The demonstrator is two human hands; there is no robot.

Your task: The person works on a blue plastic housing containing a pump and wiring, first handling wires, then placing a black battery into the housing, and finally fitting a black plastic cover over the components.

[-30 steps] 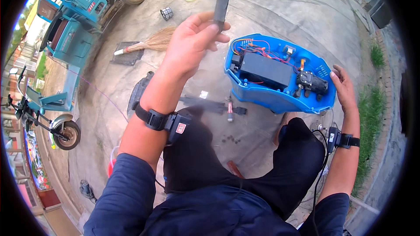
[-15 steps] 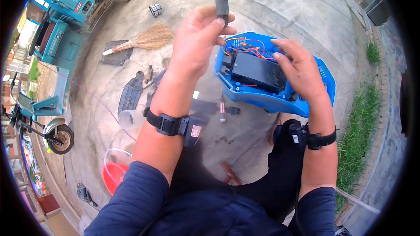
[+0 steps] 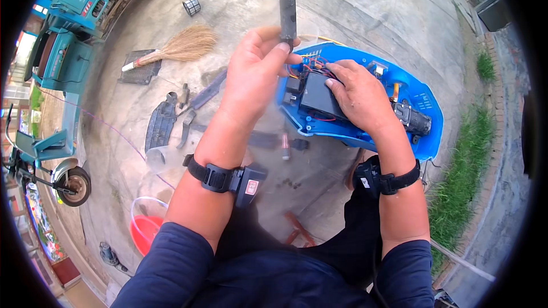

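My left hand [image 3: 260,68] is closed round the lower end of a long black plastic strip [image 3: 287,14] held upright, with a rounded, holed tab at its top. Its thumb presses against the strip. To the right, my right hand [image 3: 362,94] rests on a black rectangular box [image 3: 322,95] inside a blue plastic housing [image 3: 425,142]. Its fingers reach toward red and yellow wires [image 3: 319,63] at the box's far edge, thumb apart from them. A black cylindrical motor-like part [image 3: 412,120] lies in the housing beside my right wrist.
Black plastic pieces [image 3: 161,120] and a screwdriver [image 3: 285,147] lie on the ground. Farther off are a straw broom [image 3: 188,43] and a small caged filter [image 3: 192,6]. A red basin [image 3: 145,231] stands lower left, a teal three-wheeler [image 3: 68,80] beyond. Grass [image 3: 465,182] edges the right.
My right hand has moved left onto the black box, uncovering the motor-like part. The black strip has come lower, so its holed top now shows. The view has shifted slightly.
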